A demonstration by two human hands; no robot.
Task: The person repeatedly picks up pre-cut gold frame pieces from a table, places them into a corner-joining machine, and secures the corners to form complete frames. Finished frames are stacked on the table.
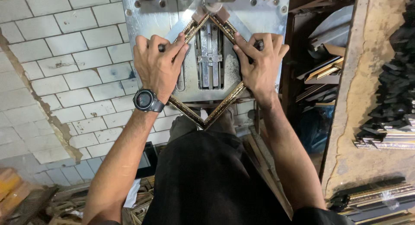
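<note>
We press gold picture frame (216, 108) flat on metal machine plate (263, 17), frame turned diamond-wise, top corner under clamp (210, 9). Left hand (158, 67) spread over left side, fingers curled on rail. Right hand (259, 62) same on right side. Watch (146, 99) on left wrist.

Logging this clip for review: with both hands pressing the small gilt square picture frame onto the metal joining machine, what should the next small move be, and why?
Probably keep the small gold-and-dark ornate picture frame pressed flat and snug its top corner against the machine's brown pads. The left hand and right hand each pin one side on the grey metal machine plate, and that corner already sits at the pads above the central slot.
</note>
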